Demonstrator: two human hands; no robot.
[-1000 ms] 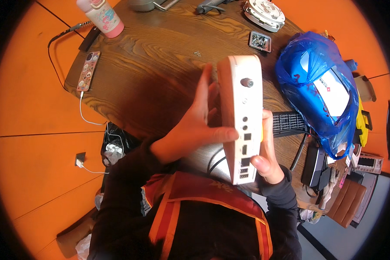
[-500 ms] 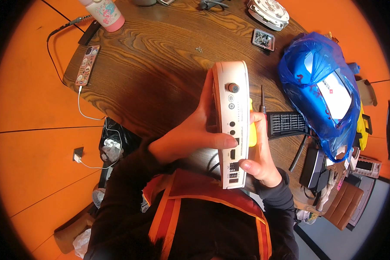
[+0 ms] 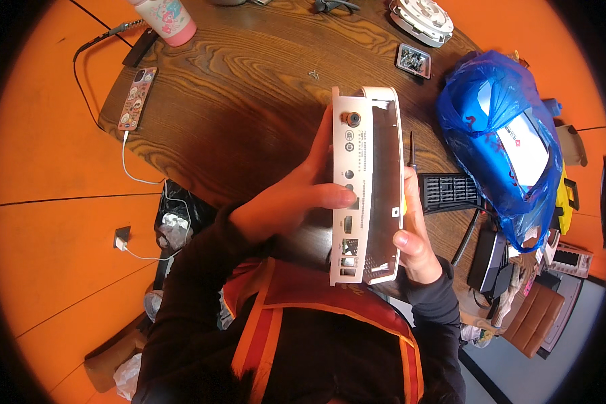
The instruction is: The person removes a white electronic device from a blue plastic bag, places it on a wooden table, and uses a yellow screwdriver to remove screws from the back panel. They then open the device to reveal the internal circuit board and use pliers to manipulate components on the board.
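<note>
Between my hands, above the table, stands a white set-top box with its casing parted into two halves. My left hand (image 3: 310,188) grips the port-panel half (image 3: 349,155), thumb pressed on the panel near the sockets. Round holes, a threaded connector and rectangular ports line this panel. My right hand (image 3: 416,236) is closed on the other half, a white cover (image 3: 395,121), with the thumb at its edge. A wide gap shows the dark inside between the halves. A bit of something yellow (image 3: 405,204) shows by my right fingers, mostly hidden behind the cover.
Right of the box lie a screwdriver (image 3: 412,151), a black bit case (image 3: 451,191) and a blue plastic bag (image 3: 495,135). Further back are a tray of screws (image 3: 413,62) and a round white device (image 3: 422,20). A charging phone (image 3: 138,99) and a tumbler (image 3: 168,20) stand left.
The casing has come apart: the port-panel half moved left and the cover moved right, opening a gap. Less of the yellow thing shows now.
</note>
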